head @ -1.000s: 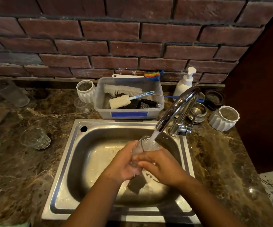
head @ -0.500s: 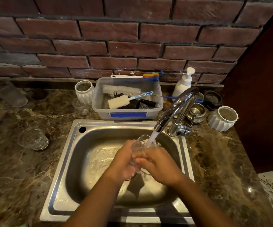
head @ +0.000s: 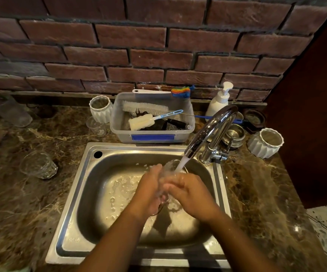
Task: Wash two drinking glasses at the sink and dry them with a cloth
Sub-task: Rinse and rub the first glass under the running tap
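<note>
Over the steel sink (head: 74,195) my left hand (head: 148,191) and my right hand (head: 190,191) both grip a clear drinking glass (head: 170,166), mouth tilted up toward the faucet (head: 207,132). Water streams from the spout onto the glass rim and my fingers. Most of the glass is hidden between my hands. A second clear glass (head: 39,164) stands on the marble counter left of the sink. No cloth is clearly in view.
A plastic tub (head: 152,137) with brushes sits behind the sink. Beside it stand a small glass (head: 97,126) and a white ribbed cup (head: 100,108). A soap pump (head: 218,101), steel bowls (head: 235,134) and another white cup (head: 266,143) are at the right.
My hands have shifted slightly around the glass under the running water, and more water splashes on the sink floor. The view has drifted a little.
</note>
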The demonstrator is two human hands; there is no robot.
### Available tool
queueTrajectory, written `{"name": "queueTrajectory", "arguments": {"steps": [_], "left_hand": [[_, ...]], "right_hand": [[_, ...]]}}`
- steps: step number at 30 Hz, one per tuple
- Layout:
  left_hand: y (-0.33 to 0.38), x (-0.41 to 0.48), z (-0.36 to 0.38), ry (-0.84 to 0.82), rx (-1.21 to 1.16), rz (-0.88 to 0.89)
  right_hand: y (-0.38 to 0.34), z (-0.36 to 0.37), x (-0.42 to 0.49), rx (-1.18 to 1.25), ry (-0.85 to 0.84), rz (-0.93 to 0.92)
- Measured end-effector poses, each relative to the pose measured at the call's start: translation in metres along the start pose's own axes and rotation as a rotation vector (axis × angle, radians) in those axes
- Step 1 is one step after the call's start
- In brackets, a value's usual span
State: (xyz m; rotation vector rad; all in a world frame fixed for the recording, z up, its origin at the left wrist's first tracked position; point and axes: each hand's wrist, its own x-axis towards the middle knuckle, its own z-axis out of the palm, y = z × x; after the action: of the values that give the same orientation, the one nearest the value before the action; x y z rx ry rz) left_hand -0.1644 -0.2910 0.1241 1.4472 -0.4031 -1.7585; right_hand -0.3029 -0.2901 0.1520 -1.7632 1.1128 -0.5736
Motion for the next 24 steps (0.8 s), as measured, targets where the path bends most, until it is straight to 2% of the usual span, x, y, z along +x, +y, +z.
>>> {"name": "queueTrajectory", "arguments": {"steps": [2,4,6,8,9,10,11,12,13,15,17,19,20,22,24], "left_hand": [[0.008,-0.005,-0.002,-0.119,-0.117,-0.186],[0.007,-0.006,0.004,-0.069,-0.181,-0.142],[0.000,-0.005,0.012,0.076,-0.144,0.133],[-0.009,-0.003,0.015,0.216,0.109,0.469],[-0.014,-0.001,0.012,0.262,0.234,0.594],[-0.017,0.002,0.007,0.269,0.287,0.657],[-0.016,0.003,0.004,0.247,0.281,0.670],[-0.014,0.004,0.002,0.208,0.257,0.629],[-0.010,0.004,0.000,0.146,0.207,0.514],[0.002,0.002,-0.005,0.000,0.030,0.125],[0.009,0.000,-0.010,-0.119,-0.163,-0.210],[0.006,-0.001,-0.007,-0.090,-0.260,-0.263],[0.003,-0.003,-0.001,-0.041,-0.277,-0.199],[-0.005,-0.006,0.010,0.112,-0.246,0.105],[-0.011,-0.007,0.013,0.259,0.050,0.481]], "right_hand": [[0.001,-0.012,0.002,-0.218,-0.113,-0.103],[0.001,-0.014,0.003,-0.215,-0.077,-0.117],[-0.006,-0.002,0.001,-0.035,0.073,-0.039],[-0.014,0.013,0.002,0.404,0.262,0.208],[-0.018,0.018,0.004,0.611,0.290,0.335],[-0.019,0.021,0.005,0.721,0.294,0.401],[-0.020,0.020,0.005,0.693,0.279,0.390],[-0.018,0.018,0.004,0.581,0.242,0.319],[-0.016,0.013,0.003,0.432,0.180,0.217],[-0.010,0.001,0.001,0.088,0.008,0.034],[-0.004,-0.013,0.003,-0.162,-0.150,-0.038],[-0.002,-0.022,0.008,-0.255,-0.220,-0.076],[-0.004,-0.024,0.010,-0.245,-0.213,-0.082],[-0.010,-0.015,0.008,-0.104,-0.096,-0.042],[-0.018,-0.002,0.007,0.273,0.121,0.146]]}}
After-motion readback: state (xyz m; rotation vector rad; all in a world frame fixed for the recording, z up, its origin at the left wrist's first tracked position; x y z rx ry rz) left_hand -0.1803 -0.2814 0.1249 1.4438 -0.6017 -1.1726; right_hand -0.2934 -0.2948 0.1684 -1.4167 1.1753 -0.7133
